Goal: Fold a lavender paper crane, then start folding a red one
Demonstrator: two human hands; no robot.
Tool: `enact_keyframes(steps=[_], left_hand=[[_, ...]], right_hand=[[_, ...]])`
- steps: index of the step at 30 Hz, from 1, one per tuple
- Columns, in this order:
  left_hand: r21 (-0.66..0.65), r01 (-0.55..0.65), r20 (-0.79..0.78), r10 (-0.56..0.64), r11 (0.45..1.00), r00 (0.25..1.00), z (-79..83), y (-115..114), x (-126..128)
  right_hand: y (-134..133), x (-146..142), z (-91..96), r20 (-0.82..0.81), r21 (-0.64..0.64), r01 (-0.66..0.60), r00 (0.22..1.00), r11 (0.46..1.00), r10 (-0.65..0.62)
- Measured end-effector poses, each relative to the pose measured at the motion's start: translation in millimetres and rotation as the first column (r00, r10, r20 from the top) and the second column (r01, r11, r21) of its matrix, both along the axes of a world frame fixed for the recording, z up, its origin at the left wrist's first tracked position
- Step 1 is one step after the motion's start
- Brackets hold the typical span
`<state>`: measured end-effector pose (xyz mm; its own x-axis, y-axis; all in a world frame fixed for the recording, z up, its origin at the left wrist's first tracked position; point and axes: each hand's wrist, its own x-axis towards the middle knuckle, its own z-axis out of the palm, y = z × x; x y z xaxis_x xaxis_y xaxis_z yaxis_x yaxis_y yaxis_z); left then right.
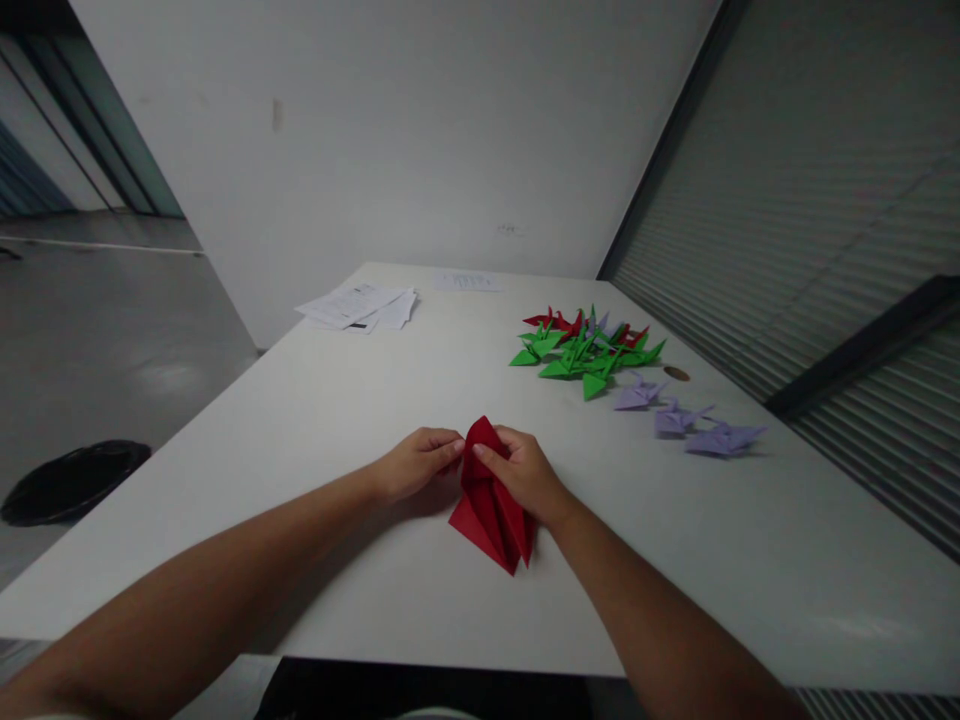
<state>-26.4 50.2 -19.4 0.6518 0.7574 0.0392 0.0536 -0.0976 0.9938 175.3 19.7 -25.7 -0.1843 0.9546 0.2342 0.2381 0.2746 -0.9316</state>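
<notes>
A partly folded sheet of red origami paper [491,510] is held just over the near middle of the white table, its loose points spreading toward me. My left hand [424,462] pinches the paper's upper left edge between thumb and fingers. On the other side, my right hand [525,470] grips the upper right, its thumb lying across the front and its fingers mostly hidden behind the paper. Creases and open flaps show below the thumb.
Green paper cranes [577,355] lie in a pile with several red and purple ones at the right. Purple cranes [675,420] sit nearer, beside a brown round object [676,373]. Printed sheets [360,305] lie at the far left. A black-lined bin [75,480] stands left of the table [337,400].
</notes>
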Motion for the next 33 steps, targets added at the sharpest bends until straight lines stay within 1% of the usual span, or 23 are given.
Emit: enact_keyframes(steps=[5, 9, 13, 18, 21, 23, 27, 28, 30, 33], left_hand=[[0.0, 0.005, 0.009, -0.005, 1.0, 1.0, 1.8, -1.2, 1.9], [-0.018, 0.02, 0.029, -0.02, 1.0, 0.999, 1.6, -1.7, 2.3], [-0.023, 0.023, 0.04, -0.022, 0.999, 0.999, -0.1, -0.9, 2.3], [-0.024, 0.031, 0.043, -0.03, 0.999, 0.999, -1.5, 0.3, 2.1], [-0.029, 0.023, 0.037, -0.022, 0.999, 0.999, -0.9, 0.4, 2.5], [-0.025, 0.024, 0.02, -0.023, 0.999, 1.0, 0.1, 0.1, 3.0], [-0.014, 0.022, -0.016, -0.022, 1.0, 1.0, 2.1, -1.1, 4.0], [-0.013, 0.021, -0.017, -0.021, 1.0, 1.0, 2.5, -1.5, 4.3], [-0.01, 0.021, -0.016, -0.021, 1.0, 1.0, 2.7, -2.3, 4.7], [-0.005, 0.026, -0.022, -0.026, 1.0, 0.999, 2.2, -3.1, 5.2]], right_hand=[[-0.3, -1.5, -1.1, 0.033, 0.026, -0.014, 0.999, 1.0, 0.013], [-0.2, -2.4, -1.8, 0.042, 0.013, -0.043, 0.998, 0.999, 0.043], [-0.5, -3.1, -2.1, 0.032, -0.01, -0.096, 0.995, 0.995, 0.096], [-3.4, -1.8, 1.3, 0.056, 0.001, -0.164, 0.985, 0.986, 0.164], [-4.9, 0.0, 0.8, 0.052, -0.035, -0.185, 0.981, 0.982, 0.187], [-5.2, 1.0, -1.8, 0.017, -0.06, -0.17, 0.985, 0.984, 0.171], [-4.3, 1.5, -6.8, -0.065, -0.038, -0.004, 0.998, 0.999, 0.001], [-3.9, 1.2, -6.8, -0.072, -0.032, 0.018, 0.997, 0.999, -0.021], [-3.4, 0.3, -4.5, -0.068, -0.024, 0.01, 0.998, 1.0, -0.011], [-3.2, -1.8, 1.5, -0.059, -0.017, -0.058, 0.997, 0.998, 0.057]])
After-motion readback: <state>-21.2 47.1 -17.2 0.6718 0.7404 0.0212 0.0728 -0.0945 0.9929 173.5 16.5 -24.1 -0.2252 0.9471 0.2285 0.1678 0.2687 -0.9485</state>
